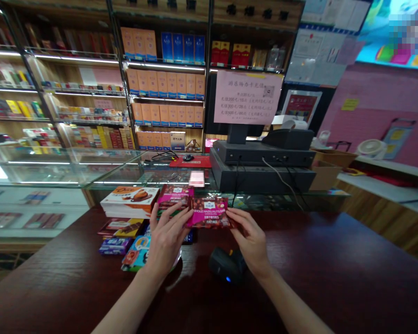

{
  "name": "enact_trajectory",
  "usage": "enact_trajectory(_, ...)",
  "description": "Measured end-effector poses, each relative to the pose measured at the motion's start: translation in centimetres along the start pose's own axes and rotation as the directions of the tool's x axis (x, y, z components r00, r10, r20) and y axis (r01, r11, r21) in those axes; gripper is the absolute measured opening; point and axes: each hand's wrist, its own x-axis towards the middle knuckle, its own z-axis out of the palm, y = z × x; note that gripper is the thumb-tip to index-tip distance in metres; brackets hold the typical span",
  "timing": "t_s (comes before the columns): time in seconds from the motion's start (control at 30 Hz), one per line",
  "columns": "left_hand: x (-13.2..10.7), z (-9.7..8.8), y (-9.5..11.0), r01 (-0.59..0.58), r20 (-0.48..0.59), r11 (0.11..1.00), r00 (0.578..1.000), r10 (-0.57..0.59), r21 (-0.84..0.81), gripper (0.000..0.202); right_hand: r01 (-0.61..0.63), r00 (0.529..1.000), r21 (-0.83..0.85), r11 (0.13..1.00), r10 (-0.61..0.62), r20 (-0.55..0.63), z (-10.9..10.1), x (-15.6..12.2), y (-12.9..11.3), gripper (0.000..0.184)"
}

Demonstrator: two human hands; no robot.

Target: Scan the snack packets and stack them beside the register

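In the head view, a pink and brown packet of whole hazelnut chocolate (209,213) is held up over the dark counter. My right hand (252,236) pinches its right end between thumb and fingers. At the packet's left end are the fingertips of my left hand (167,234), closed on it, with the thumb hidden. Just behind my left fingers lies a second hazelnut chocolate packet (176,192), partly covered. A black handheld barcode scanner (225,265) with a blue light lies below the held packet, its far side partly behind my right hand.
Left of my left hand are a white and orange box (129,200), a yellow and brown chocolate pack (125,228), a purple pack (114,246) and a blue pouch (136,253). Behind the wooden counter (316,269) stand a glass case (114,174) and a cash register (263,162).
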Motion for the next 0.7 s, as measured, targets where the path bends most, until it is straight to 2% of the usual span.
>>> enact_trajectory(0.1, 0.1, -0.1, 0.2, 0.017, -0.007, 0.999, 1.000, -0.017, -0.027, 0.028, 0.021, 1.000, -0.002, 1.000, -0.021, -0.007, -0.2, 0.1, 0.2, 0.026)
enact_trajectory(0.23, 0.3, -0.2, 0.6, 0.098, -0.031, 0.994, 0.995, -0.099, -0.042, 0.015, 0.001, 1.000, -0.004, 1.000, -0.001, -0.016, 0.1, 0.1, 0.0, 0.012)
enact_trajectory(0.33, 0.4, -0.1, 0.8, 0.136, -0.066, 0.991, 0.988, -0.137, -0.007, 0.018, -0.034, 0.999, -0.001, 0.999, 0.034, -0.023, 0.5, 0.2, -0.4, 0.009)
enact_trajectory(0.47, 0.3, 0.2, 0.6, 0.183, -0.112, 0.983, 0.978, -0.178, 0.028, 0.020, -0.128, 0.992, 0.001, 0.992, 0.128, -0.020, 0.7, 0.4, -0.8, 0.014)
enact_trajectory(0.63, 0.0, 1.2, 0.2, 0.174, -0.087, 0.984, 0.980, -0.177, -0.047, 0.017, -0.306, 0.952, -0.023, 0.952, 0.305, -0.026, 0.9, 0.6, -1.1, 0.026)
enact_trajectory(0.7, -0.1, 1.5, 0.2, 0.220, -0.087, 0.972, 0.970, -0.227, -0.088, 0.025, -0.344, 0.939, 0.001, 0.939, 0.344, -0.024, 1.1, 0.6, -1.1, 0.028)
